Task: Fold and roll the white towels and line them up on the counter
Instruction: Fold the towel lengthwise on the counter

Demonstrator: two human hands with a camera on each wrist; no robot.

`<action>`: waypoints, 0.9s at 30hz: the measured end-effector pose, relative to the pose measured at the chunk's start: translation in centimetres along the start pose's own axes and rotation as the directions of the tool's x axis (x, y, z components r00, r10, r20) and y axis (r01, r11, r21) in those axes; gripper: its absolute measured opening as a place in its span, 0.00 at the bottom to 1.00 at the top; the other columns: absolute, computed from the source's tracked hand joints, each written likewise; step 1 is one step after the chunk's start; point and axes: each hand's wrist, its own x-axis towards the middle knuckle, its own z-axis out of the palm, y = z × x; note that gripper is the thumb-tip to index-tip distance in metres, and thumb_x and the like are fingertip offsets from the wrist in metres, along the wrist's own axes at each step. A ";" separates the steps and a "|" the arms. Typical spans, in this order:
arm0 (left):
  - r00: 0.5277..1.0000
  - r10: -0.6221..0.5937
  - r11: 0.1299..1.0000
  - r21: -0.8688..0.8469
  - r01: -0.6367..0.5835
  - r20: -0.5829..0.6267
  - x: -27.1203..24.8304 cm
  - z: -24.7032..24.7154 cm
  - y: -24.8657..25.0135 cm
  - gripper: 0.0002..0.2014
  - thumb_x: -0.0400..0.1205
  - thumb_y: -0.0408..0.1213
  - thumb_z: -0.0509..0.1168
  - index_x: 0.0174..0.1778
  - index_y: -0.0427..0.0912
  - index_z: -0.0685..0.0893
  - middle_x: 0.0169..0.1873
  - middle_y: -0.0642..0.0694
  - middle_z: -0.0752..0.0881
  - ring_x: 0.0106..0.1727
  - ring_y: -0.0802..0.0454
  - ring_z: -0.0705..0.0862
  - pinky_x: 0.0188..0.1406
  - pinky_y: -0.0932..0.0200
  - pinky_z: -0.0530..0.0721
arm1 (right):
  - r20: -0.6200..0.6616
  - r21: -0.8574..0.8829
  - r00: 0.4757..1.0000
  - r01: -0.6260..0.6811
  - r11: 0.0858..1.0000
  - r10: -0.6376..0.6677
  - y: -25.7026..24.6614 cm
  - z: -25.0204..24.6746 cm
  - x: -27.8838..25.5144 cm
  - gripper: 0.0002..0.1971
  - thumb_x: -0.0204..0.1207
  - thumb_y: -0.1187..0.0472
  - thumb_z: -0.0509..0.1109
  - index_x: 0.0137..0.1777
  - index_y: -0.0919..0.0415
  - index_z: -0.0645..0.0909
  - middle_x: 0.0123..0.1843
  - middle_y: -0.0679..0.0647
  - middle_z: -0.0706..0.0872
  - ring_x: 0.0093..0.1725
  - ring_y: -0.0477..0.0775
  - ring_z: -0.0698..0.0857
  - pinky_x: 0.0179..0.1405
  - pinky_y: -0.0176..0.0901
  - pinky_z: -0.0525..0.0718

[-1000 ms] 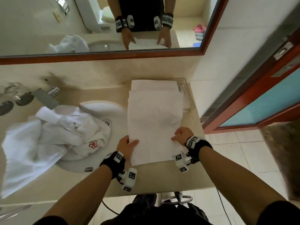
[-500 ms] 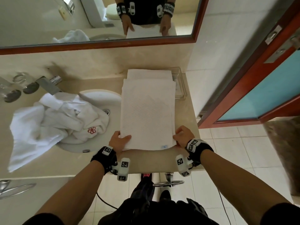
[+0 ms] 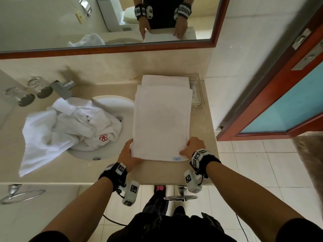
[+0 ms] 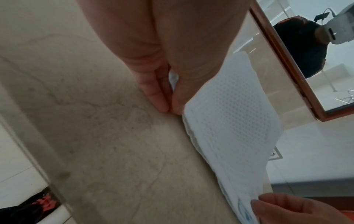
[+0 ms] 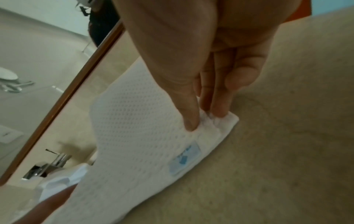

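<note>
Right hand [image 3: 192,147] pinching the near right corner of the folded towel [image 3: 161,123], thumb on top of the waffle weave and fingertips [image 5: 220,112] tucked at the hem, right beside the small blue label [image 5: 184,159]. Left hand [image 3: 128,152] pinching the near left corner, thumb on top, fingers [image 4: 159,97] curled down against the desk [image 3: 162,172] at the towel's edge. Both grips closed on the towel, nothing else held.

Near edge lifted a little off the desk in the wrist views; rest of the towel lying flat, running away from the grips toward the mirror [image 3: 104,23]. Far end overlapping another folded white towel [image 3: 164,79], with a clear tray [image 3: 198,91] just right of the folded towel. Loose heap of white towels [image 3: 70,124] left of the folded towel, spilling over the sink [image 3: 111,102].

Likely step: starting the roll from the near end. Risks, as a judgement: layers sliding apart if one corner leads, giving a coned, skewed roll; a loose first turn leaving the roll slack; the far end dragging the towel beneath it out of place, or the roll nudging the tray, given how close both sit.
</note>
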 end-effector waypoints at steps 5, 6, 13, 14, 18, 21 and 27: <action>0.995 0.045 0.999 -0.004 -0.046 -0.084 0.2 0.2 -1.3 0.37 0.76 0.37 0.75 0.80 0.48 0.66 0.61 0.45 0.79 0.59 0.47 0.80 0.57 0.53 0.79 | 0.062 0.078 0.996 -0.066 0.995 0.061 -0.1 0.3 0.6 0.15 0.69 0.58 0.80 0.53 0.66 0.88 0.48 0.58 0.91 0.42 0.54 0.86 0.47 0.43 0.88; 0.994 0.039 0.999 -0.014 -0.041 -0.102 0.4 0.2 -1.5 0.34 0.77 0.36 0.73 0.79 0.48 0.68 0.60 0.46 0.79 0.58 0.47 0.81 0.55 0.54 0.81 | 0.074 0.114 0.994 -0.086 0.990 0.078 -0.1 0.3 0.6 0.13 0.69 0.59 0.79 0.51 0.67 0.89 0.46 0.58 0.91 0.40 0.55 0.87 0.47 0.44 0.88; 0.984 -0.057 0.992 -0.123 0.037 -0.167 1.0 0.4 -2.0 0.19 0.81 0.27 0.65 0.65 0.48 0.80 0.49 0.36 0.87 0.43 0.47 0.85 0.38 0.59 0.84 | 0.155 0.306 0.979 -0.175 0.936 0.132 0.3 -0.1 1.5 0.09 0.69 0.60 0.69 0.42 0.67 0.84 0.40 0.63 0.89 0.40 0.65 0.90 0.47 0.56 0.90; 0.983 -0.046 0.995 -0.099 0.029 -0.179 0.9 0.3 -2.1 0.18 0.80 0.26 0.66 0.63 0.49 0.80 0.48 0.37 0.87 0.44 0.46 0.85 0.37 0.59 0.83 | 0.164 0.297 0.979 -0.166 0.940 0.121 0.4 0.0 1.7 0.10 0.68 0.60 0.68 0.43 0.67 0.84 0.42 0.65 0.89 0.40 0.68 0.90 0.46 0.64 0.90; 0.980 0.016 0.998 0.060 -0.005 -0.196 0.8 0.4 -2.2 0.15 0.78 0.24 0.65 0.50 0.52 0.81 0.44 0.45 0.83 0.43 0.46 0.83 0.36 0.59 0.81 | 0.094 0.167 0.995 -0.054 0.985 0.038 0.7 0.4 1.1 0.05 0.71 0.62 0.64 0.39 0.64 0.77 0.43 0.64 0.88 0.41 0.68 0.90 0.45 0.63 0.90; 0.981 0.036 0.986 0.165 -0.004 -0.190 0.5 0.5 -2.3 0.13 0.76 0.23 0.64 0.44 0.49 0.81 0.44 0.46 0.85 0.44 0.46 0.83 0.43 0.54 0.82 | 0.035 0.110 0.999 -0.018 0.994 0.015 0.4 0.2 0.1 0.04 0.73 0.64 0.65 0.38 0.60 0.73 0.45 0.63 0.88 0.42 0.64 0.89 0.43 0.52 0.89; 0.982 -0.043 0.996 0.063 0.055 -0.184 1.0 -0.1 -2.1 0.08 0.79 0.31 0.68 0.35 0.46 0.86 0.34 0.48 0.85 0.39 0.48 0.82 0.42 0.57 0.78 | -0.046 0.007 0.997 -0.061 0.998 0.062 0.7 -0.2 -0.5 0.19 0.72 0.53 0.72 0.58 0.62 0.74 0.51 0.57 0.82 0.45 0.57 0.81 0.39 0.43 0.77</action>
